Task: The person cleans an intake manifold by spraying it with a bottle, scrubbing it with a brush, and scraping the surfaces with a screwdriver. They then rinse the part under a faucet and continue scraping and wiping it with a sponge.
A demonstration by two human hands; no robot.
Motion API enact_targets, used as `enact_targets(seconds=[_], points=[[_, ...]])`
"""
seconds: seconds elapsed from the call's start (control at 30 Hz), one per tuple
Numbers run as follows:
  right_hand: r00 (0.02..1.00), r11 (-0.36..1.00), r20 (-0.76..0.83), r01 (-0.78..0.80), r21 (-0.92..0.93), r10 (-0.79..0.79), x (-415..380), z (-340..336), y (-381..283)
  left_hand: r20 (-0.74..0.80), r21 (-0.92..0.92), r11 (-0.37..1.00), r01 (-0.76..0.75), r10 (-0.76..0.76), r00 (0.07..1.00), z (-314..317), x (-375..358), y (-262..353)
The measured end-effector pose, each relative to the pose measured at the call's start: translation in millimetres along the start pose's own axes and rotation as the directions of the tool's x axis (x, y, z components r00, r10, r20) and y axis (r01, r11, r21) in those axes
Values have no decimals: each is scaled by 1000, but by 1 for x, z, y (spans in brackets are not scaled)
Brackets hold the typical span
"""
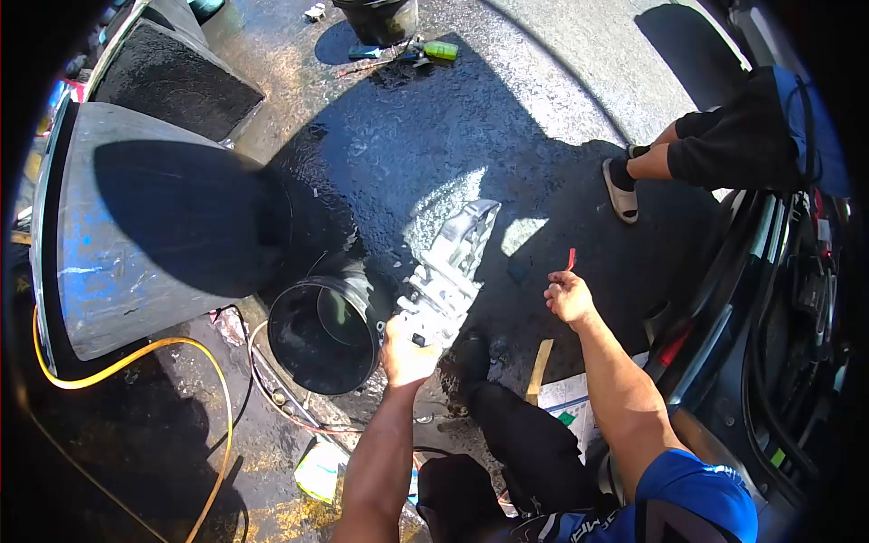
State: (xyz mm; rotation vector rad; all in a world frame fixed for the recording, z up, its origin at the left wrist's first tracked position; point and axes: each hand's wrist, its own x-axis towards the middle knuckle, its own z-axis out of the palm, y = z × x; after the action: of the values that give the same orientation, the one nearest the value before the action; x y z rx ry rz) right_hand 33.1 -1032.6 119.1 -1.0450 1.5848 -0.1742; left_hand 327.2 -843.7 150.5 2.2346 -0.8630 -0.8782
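Observation:
My left hand [412,355] is closed around the near end of a silvery cast-metal housing [445,285], which looks like a gearbox casing. The housing is tilted, its far end pointing away and slightly right, and sunlight glares off its ribs. To the right, my right hand [568,297] is closed on a small red stick-like piece [571,260] that pokes up past the fingers. Its exact kind cannot be made out. Beside my left hand, a black bucket [288,348] sits on the wet ground with its mouth facing up.
A large dark barrel [81,226] lies at left, near a yellow hose [217,398]. Another person's sandalled foot [623,195] is at upper right, next to a vehicle edge [769,235]. Farther off are a dark bucket [380,23] and a green bottle [441,50].

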Motion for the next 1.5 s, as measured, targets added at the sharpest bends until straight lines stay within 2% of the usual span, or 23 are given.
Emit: enact_targets(seconds=[0.03, 0.07, 0.13, 0.2, 0.23, 0.37, 0.43, 0.5, 0.57, 0.67, 0.7, 0.77, 0.8, 0.93, 1.03, 1.07, 1.17, 1.2, 1.3, 1.33, 1.43, 1.47, 1.5], points=[[1000, 1000, -6, 20, -19, -20, 7, -9, -13, -38, -145, 989, -3, -3, 999, 2, 25, 25], [1000, 1000, 9, 23, -8, -23, 14, -14, -29, 41, -325, 946, 0, 15, 999, 10, 55, 27], [997, 997, 19, 81, -8, -81, 33, -19, -62, 148, -580, 780, 234, -182, 972, 4, 101, 71], [988, 989, 55, 147, 17, -148, 52, -24, -94, 61, -578, 787, 215, -221, 973, -17, 146, 127], [987, 989, 60, 151, -5, -150, 59, -29, -111, -81, -513, 856, 69, -129, 988, -16, 175, 128], [979, 980, 74, 195, -47, -192, 102, -55, -162, -180, -626, 775, 91, -256, 950, -17, 308, 145], [998, 991, 53, 37, -129, -30, 121, -76, -193, -221, -650, 754, 95, -307, 926, -17, 378, 150], [992, 900, -22, 101, -424, -121, 164, -108, -182, -279, -641, 762, 96, -348, 895, -13, 460, 147], [996, 819, -40, 43, -573, -80, 196, -126, -202, -346, -591, 796, 132, -397, 850, 0, 530, 121], [1000, 639, 8, 6, -769, 0, 236, -118, -268, -357, -622, 770, 143, -441, 824, -5, 607, 89], [998, 596, 50, 59, -801, -32, 260, -117, -276, -361, -633, 760, 148, -458, 812, -9, 625, 86], [983, 498, 156, 182, -848, -93, 311, -117, -286, -408, -555, 805, 208, -482, 775, -17, 651, 80], [994, 498, 102, 73, -864, 32, 334, -107, -311, -436, -513, 825, 236, -488, 756, -21, 661, 75], [978, 367, 199, 165, -915, 58, 425, -78, -377, -526, -484, 855, 186, -454, 719, -11, 686, 51], [961, 297, 274, 250, -922, 44, 497, -59, -404, -561, -395, 878, 271, -464, 685, -2, 688, 55], [953, 257, 302, 283, -924, 39, 519, -50, -414, -531, -404, 872, 278, -470, 705, -2, 685, 57], [939, 128, 340, 331, -935, 55, 597, -30, -433, -588, -381, 888, 256, -447, 674, 14, 679, 58], [936, 84, 344, 338, -938, 72, 616, -26, -433, -552, -388, 874, 293, -475, 685, 19, 676, 53], [914, -11, 378, 384, -923, 147, 672, -11, -430, -543, -356, 894, 271, -434, 718, 30, 662, 58], [910, -43, 363, 379, -925, 200, 682, -1, -432, -531, -394, 904, 168, -373, 761, 35, 655, 60], [891, -125, 401, 432, -893, 213, 711, 30, -433, -491, -496, 863, 98, -372, 787, 40, 644, 55], [863, -168, 467, 498, -851, 194, 728, 38, -425, -492, -409, 893, 187, -389, 779, 41, 638, 56], [876, -172, 437, 472, -865, 205, 737, 52, -425, -500, -381, 903, 197, -381, 778, 45, 637, 53]])
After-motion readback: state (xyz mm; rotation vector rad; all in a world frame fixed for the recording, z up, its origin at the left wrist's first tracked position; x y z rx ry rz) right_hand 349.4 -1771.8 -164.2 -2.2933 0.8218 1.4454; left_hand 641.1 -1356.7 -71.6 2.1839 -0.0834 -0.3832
